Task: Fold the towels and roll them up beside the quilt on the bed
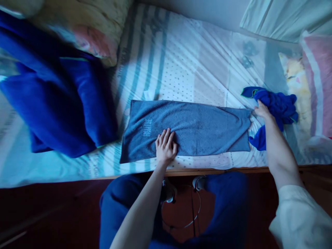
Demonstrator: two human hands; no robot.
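Note:
A grey-blue towel (202, 128) with small lettering near its left end lies spread lengthwise on the bed, lightly wrinkled. My left hand (166, 147) rests on its lower left part, fingers spread over the cloth. At the towel's right end is my right hand (261, 110), between the towel's upper right corner and a crumpled bright blue cloth (278, 105) with green edging. The right fingers look drawn together; what they hold, if anything, is too small to tell.
A large blue blanket (62, 107) lies heaped on the left, beside a patterned pillow (103, 27). Right of the crumpled cloth are a yellow item with a cat picture (298, 83) and a pink-and-white pillow (320, 86). The bed's wooden edge (220, 170) runs above my knees.

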